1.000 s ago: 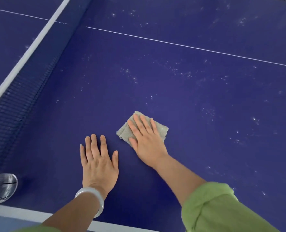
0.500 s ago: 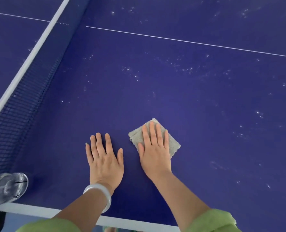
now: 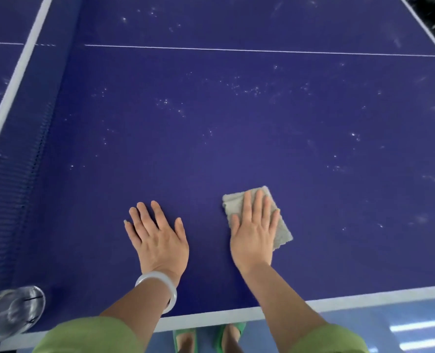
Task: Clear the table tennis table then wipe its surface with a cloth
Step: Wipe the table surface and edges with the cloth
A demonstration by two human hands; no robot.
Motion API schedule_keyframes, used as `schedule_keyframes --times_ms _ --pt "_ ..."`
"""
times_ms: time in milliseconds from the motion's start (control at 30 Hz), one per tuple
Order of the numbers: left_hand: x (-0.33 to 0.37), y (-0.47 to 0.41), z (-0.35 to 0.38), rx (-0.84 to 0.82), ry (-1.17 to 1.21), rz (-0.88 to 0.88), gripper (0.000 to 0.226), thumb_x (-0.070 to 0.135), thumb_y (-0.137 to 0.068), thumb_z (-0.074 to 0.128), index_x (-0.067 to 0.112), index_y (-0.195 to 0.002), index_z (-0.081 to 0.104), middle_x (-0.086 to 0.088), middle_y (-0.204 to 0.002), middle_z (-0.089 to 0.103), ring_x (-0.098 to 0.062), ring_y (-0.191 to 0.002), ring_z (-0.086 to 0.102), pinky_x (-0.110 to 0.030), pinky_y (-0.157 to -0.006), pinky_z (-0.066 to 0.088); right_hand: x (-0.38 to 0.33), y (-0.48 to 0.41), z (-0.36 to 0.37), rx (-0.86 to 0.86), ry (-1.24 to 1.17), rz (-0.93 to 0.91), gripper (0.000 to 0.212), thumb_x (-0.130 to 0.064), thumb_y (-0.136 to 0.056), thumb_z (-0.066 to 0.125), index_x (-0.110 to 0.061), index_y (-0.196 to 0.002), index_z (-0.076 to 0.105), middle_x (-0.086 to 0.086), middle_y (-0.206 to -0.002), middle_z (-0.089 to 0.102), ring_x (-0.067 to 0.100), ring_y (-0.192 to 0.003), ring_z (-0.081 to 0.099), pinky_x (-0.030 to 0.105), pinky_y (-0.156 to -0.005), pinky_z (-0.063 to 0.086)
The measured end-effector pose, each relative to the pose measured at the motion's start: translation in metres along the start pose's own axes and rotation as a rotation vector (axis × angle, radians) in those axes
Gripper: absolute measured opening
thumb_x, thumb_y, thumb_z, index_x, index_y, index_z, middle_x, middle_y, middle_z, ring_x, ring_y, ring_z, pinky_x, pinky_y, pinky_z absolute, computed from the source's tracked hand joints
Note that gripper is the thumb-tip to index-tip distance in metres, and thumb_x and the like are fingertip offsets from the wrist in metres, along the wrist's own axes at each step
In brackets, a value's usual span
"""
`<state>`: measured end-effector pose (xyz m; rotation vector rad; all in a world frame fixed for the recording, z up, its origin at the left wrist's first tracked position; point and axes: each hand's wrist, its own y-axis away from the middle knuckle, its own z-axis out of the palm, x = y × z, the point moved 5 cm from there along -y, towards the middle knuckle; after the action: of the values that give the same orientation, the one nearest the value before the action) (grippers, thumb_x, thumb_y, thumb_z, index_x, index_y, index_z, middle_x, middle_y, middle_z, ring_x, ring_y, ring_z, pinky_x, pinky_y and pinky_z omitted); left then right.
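Wiping is under way: the right hand, fingers straight, presses the folded cloth flat on the tabletop, and both have slid farther from the net than a second ago. The left hand stays open and flat, nearer the net. White specks remain beyond. A blurred clear vessel sits by the net's near end; I cannot tell its contents.

The blue table (speckled white) bears a folded grey cloth and a flat left hand.
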<state>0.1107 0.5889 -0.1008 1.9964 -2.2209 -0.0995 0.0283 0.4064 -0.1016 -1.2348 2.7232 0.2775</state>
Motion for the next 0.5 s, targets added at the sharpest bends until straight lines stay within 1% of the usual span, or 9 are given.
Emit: schedule_keyframes --times_ms 100,133,167,200,233,300,367,433,500 --pt "-0.002 0.001 0.001 -0.002 0.007 0.016 0.070 0.047 -0.100 0.018 0.003 -0.154 0.016 -0.025 -0.160 0.015 -0.039 -0.149 0.006 -0.054 -0.121 0.004 -0.015 0.056 0.012 -0.045 0.079 -0.352 0.059 -0.041 -0.104 0.018 -0.018 -0.158 0.010 0.004 -0.166 0.003 0.023 -0.153 -0.002 0.050 -0.121 0.005" --pt "-0.003 0.001 0.001 -0.001 0.011 0.019 0.070 0.047 -0.100 0.018 0.003 -0.155 0.015 -0.025 -0.160 0.014 -0.039 -0.150 0.005 -0.054 -0.121 0.004 0.001 0.063 0.010 -0.063 0.092 -0.397 0.059 -0.041 -0.104 0.019 -0.019 -0.158 0.012 0.003 -0.166 0.006 0.022 -0.153 0.001 0.050 -0.121 0.008" --pt "-0.003 0.001 0.002 -0.002 0.013 0.020 0.070 0.047 -0.100 0.018 0.003 -0.155 0.014 -0.025 -0.160 0.013 -0.039 -0.150 0.004 -0.054 -0.121 0.004 0.024 0.063 0.006 -0.069 0.113 -0.388 0.059 -0.042 -0.104 0.020 -0.019 -0.158 0.014 0.002 -0.165 0.008 0.021 -0.153 0.003 0.049 -0.121 0.010" --pt "-0.003 0.001 0.002 -0.003 0.017 0.022 0.070 0.047 -0.099 0.017 0.003 -0.155 0.014 -0.025 -0.160 0.012 -0.039 -0.150 0.004 -0.054 -0.121 0.003 0.052 0.059 0.000 -0.043 0.138 -0.324 0.059 -0.042 -0.103 0.019 -0.020 -0.158 0.015 0.001 -0.165 0.009 0.020 -0.153 0.004 0.049 -0.121 0.010" --pt "-0.003 0.001 0.002 -0.004 0.021 0.026 0.071 0.046 -0.099 0.017 0.003 -0.155 0.014 -0.025 -0.160 0.012 -0.040 -0.149 0.004 -0.054 -0.121 0.003 0.082 0.050 -0.009 -0.009 0.145 -0.198 0.058 -0.042 -0.104 0.016 -0.021 -0.158 0.015 0.001 -0.165 0.008 0.019 -0.153 0.003 0.048 -0.122 0.008" --pt "-0.003 0.001 0.002 0.000 0.026 0.028 0.071 0.046 -0.098 0.016 0.002 -0.154 0.016 -0.026 -0.159 0.014 -0.041 -0.149 0.006 -0.055 -0.121 0.003 0.135 0.034 -0.023 -0.001 0.084 0.168 0.057 -0.043 -0.104 0.011 -0.023 -0.158 0.008 0.001 -0.166 0.000 0.017 -0.152 -0.004 0.047 -0.123 0.001" --pt "-0.003 0.001 0.002 -0.001 0.031 0.024 0.071 0.046 -0.098 0.016 0.002 -0.154 0.017 -0.027 -0.159 0.016 -0.042 -0.148 0.008 -0.055 -0.121 0.004 0.147 0.030 -0.025 0.018 0.001 0.434 0.059 -0.042 -0.104 0.015 -0.023 -0.158 0.003 0.003 -0.166 -0.003 0.018 -0.152 -0.008 0.048 -0.122 -0.003" --pt "-0.003 0.001 0.002 -0.009 0.033 0.025 0.071 0.046 -0.098 0.016 0.002 -0.153 0.018 -0.027 -0.158 0.016 -0.042 -0.148 0.008 -0.056 -0.121 0.005 0.117 0.036 -0.018 0.063 -0.027 0.500 0.057 -0.038 -0.105 0.018 -0.019 -0.157 0.006 0.007 -0.166 0.001 0.023 -0.152 -0.004 0.051 -0.121 -0.002" --pt "-0.003 0.001 0.003 -0.022 0.033 0.024 0.071 0.046 -0.098 0.016 0.002 -0.154 0.017 -0.026 -0.159 0.016 -0.041 -0.149 0.008 -0.055 -0.121 0.005 0.066 0.053 -0.008 0.103 -0.001 0.359 0.057 -0.039 -0.104 0.017 -0.016 -0.157 0.016 0.010 -0.164 0.010 0.026 -0.152 0.005 0.051 -0.122 0.003"
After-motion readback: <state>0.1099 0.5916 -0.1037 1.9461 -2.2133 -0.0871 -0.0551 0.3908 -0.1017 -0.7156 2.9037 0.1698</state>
